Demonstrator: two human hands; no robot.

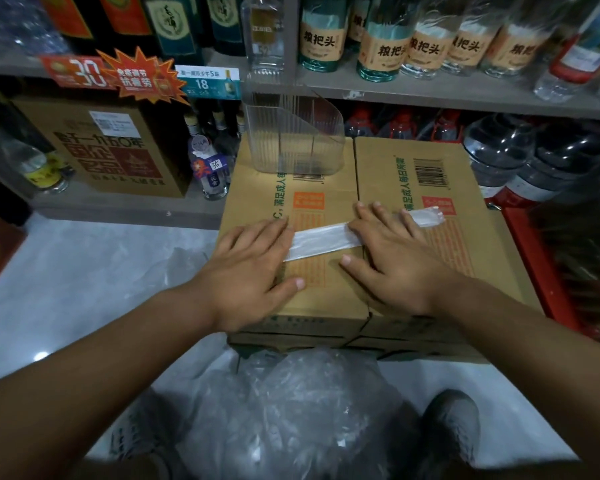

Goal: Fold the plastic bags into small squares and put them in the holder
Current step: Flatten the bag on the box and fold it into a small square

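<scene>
Your left hand [253, 268] and right hand [392, 258] lie flat, fingers straight, pressing the bag strip [323, 239] onto the carton [326, 303]. It is probably light, limp and slippery, so pinch its free end at two o'clock. The holder [291, 140] stands at twelve.

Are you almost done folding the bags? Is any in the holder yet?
Not nearly. One bag is already folded into a long strip on the cardboard box; the left hand and right hand press it flat. It isn't a square yet. The clear holder looks empty, and a heap of loose bags waits below.
</scene>
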